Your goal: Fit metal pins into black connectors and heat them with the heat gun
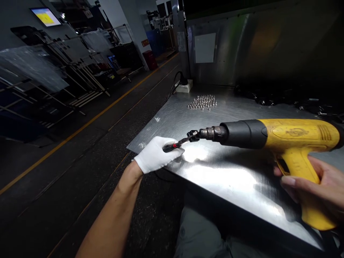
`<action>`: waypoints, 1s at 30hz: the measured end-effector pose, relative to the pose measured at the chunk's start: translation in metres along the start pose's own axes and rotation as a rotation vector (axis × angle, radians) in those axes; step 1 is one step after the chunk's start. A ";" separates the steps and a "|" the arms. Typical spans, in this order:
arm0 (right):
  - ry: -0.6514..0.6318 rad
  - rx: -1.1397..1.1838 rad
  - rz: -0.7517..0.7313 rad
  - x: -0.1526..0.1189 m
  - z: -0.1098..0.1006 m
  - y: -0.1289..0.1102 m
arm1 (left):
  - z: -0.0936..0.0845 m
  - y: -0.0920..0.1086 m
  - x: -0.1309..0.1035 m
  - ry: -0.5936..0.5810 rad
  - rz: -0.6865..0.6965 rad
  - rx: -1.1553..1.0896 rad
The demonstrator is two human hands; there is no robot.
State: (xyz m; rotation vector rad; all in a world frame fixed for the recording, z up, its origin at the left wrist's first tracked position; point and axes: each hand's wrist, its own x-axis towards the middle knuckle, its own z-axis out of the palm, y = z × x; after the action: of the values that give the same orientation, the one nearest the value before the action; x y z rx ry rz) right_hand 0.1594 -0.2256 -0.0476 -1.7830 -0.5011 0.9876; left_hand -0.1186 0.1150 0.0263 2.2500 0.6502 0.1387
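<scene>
My left hand, in a white glove, is closed around a slim tool with a black and red handle and metal jaws, which look like pliers. At the tip of its jaws sits a small black part, its exact kind too small to make out. My bare right hand is wrapped around the grip of a yellow heat gun. The metal nozzle points left, right up against the black part; whether they touch I cannot tell.
Small silvery metal pieces stand grouped on the metal table. Behind them is a white power socket with a black plug. Dark parts lie along the back right. Racks stand across the aisle at left.
</scene>
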 end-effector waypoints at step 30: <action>-0.027 0.017 -0.022 -0.002 0.003 -0.004 | 0.017 0.005 -0.007 0.181 0.011 0.083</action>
State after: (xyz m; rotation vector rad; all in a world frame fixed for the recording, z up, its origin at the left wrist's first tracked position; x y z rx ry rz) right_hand 0.1561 -0.2234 -0.0439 -1.7477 -0.5266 0.9997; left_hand -0.1173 0.0980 0.0189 2.3390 0.7521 0.3297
